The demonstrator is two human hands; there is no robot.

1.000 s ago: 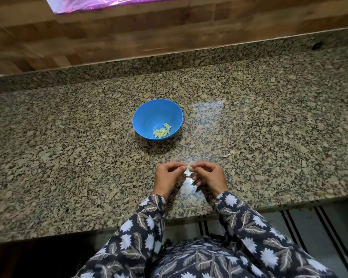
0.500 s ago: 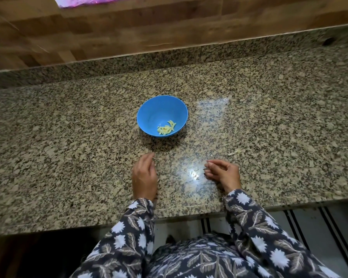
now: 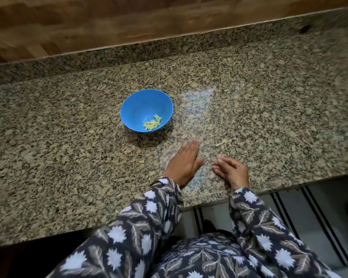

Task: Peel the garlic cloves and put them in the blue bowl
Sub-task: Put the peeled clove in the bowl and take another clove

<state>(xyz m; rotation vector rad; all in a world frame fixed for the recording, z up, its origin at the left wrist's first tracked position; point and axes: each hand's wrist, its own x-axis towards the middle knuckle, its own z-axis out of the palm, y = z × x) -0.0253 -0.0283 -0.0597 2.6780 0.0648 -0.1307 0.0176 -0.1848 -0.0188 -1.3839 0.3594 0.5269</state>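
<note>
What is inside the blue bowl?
The blue bowl holds a small heap of pale yellow peeled garlic cloves, against its near right wall. Anything beneath the heap is hidden.

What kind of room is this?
Most likely a home kitchen: there is a long speckled granite counter, a wood-look wall behind it, and a blue bowl holding a few peeled garlic cloves.

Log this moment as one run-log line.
left hand: flat, fingers straight, blurred | right hand: fingers curled, contents hidden | blue bowl: peeled cloves inside | peel scrap: on counter, beyond right hand
</note>
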